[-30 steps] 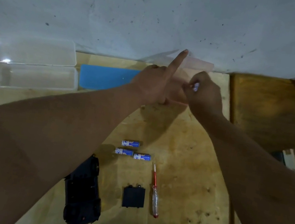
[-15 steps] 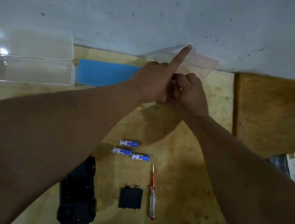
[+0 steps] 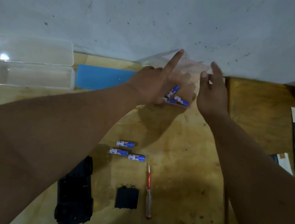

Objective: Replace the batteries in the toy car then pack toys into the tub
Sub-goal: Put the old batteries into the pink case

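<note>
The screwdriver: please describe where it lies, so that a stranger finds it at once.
On the wooden table, look at the near edge, between the two forearms. The screwdriver lies just right of the black battery cover, pointing away from the person. It alone is thin, with a red and clear handle.

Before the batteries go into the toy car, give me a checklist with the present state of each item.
1. Batteries in the left hand: three blue cells held, ok.
2. Right hand free: open, holds nothing, ok.
3. Battery cover off the toy car: lies beside it, ok.
4. Car underside up: cannot tell, too dark.
5. Three loose batteries on the table: old or new, cannot tell.
6. Screwdriver at hand: beside the cover, ok.
</note>
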